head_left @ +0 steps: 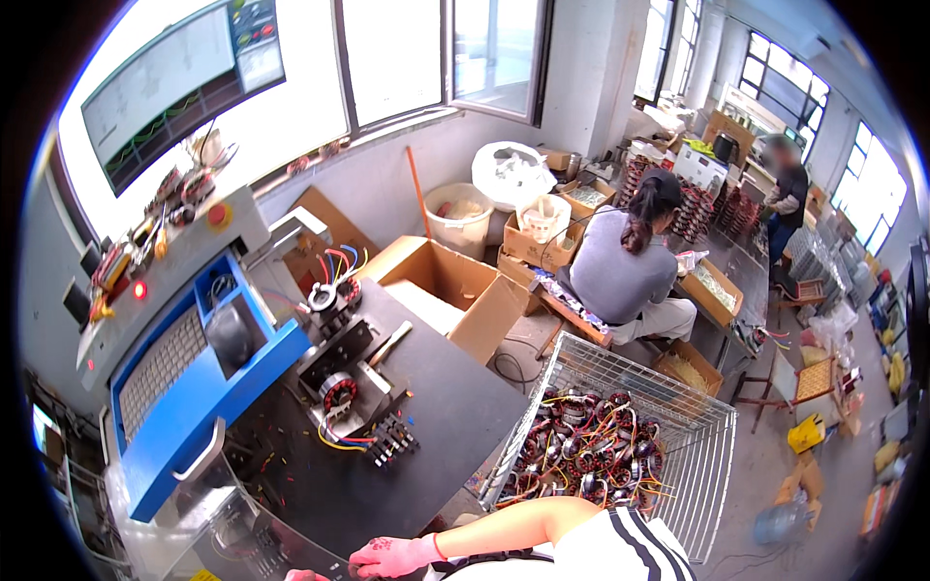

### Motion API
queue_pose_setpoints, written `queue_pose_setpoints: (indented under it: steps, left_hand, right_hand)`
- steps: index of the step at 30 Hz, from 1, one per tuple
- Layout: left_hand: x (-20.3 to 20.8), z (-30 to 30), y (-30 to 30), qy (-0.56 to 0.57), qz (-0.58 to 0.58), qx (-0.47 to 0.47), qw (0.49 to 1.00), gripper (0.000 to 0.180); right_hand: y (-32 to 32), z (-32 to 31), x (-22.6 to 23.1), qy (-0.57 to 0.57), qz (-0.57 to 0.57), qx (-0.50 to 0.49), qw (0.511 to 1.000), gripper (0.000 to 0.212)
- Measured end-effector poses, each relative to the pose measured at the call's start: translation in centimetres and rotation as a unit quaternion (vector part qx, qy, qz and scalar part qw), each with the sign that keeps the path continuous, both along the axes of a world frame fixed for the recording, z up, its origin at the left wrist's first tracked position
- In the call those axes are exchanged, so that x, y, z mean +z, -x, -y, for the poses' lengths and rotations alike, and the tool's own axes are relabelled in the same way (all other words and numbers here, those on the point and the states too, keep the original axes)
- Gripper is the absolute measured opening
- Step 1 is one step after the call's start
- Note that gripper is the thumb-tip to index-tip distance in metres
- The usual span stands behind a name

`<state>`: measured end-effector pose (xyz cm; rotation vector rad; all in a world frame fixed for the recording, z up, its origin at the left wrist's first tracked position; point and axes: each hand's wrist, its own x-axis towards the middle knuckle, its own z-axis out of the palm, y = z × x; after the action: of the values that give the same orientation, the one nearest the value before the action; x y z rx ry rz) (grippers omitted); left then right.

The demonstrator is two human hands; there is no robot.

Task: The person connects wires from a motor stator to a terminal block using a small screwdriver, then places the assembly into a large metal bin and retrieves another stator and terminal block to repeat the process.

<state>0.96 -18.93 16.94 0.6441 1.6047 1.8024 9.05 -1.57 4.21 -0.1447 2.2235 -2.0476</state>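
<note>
Transparent panel (pixel 242 537), head view: lies to the left of my right hand (pixel 395 557) and reaches forward from my left hand (pixel 306 575). Its lower part is cut off by the frame, and its outline is faint because dark shapes show through. Long axis hard to fix; the visible edge slants from near my right fingertips, forward and to my left, toward a pale handle (pixel 201 450). That handle also points forward, angled slightly right at its far end.

Hands: both in pink gloves. Right: fingers bunched and pointing left, at or just beside the panel's edge; contact and anything pinched between the fingertips are hidden. Left: only a sliver enters at the bottom, so I cannot tell whether it is spread or closed.

Surroundings: ahead of my hands, on the dark table (pixel 455 387), a wound stator (pixel 339 390) sits in a metal fixture, coloured leads trailing toward me. Blue keyboard tray (pixel 203 412) forward-left of both hands. Right of my right hand, beyond my forearm, a wire basket (pixel 712 484) holds tangled stators (pixel 586 445); my sleeve covers its near side.
</note>
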Motion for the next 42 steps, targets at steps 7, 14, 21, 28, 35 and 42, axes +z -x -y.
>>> queue_pose_setpoints:
  steps: [7,14,21,28,35,42]
  left_hand:
    - [-0.5,-0.5,-2.6,0.016,-0.039,0.076,0.996,0.041]
    - [-2.5,-1.5,-5.9,0.014,-0.057,0.238,0.97,0.039]
    - [-4.1,-0.7,-8.1,0.053,-0.093,0.216,0.97,0.043]
    - [-3.1,-0.1,-8.8,0.164,-0.181,0.197,0.949,0.041]
    - [-7.7,6.8,-2.7,0.192,-0.278,0.199,0.92,0.038]
    - [-12.4,14.3,6.2,0.328,-0.479,0.172,0.796,0.063]
  right_hand:
    - [-7.5,-8.0,-1.3,-0.068,-0.005,-0.14,0.988,0.029]
    - [-14.6,-16.6,-4.4,-0.026,0.056,-0.418,0.906,0.042]
    - [-17.0,-23.6,-6.6,0.105,-0.066,-0.603,0.788,0.033]
    - [-15.6,-23.1,-6.4,-0.01,-0.046,-0.676,0.736,0.039]
    - [-13.6,-25.4,-9.7,0.398,-0.209,-0.673,0.587,0.014]
    - [-11.0,-17.4,4.8,-0.358,-0.2,-0.772,0.486,0.022]
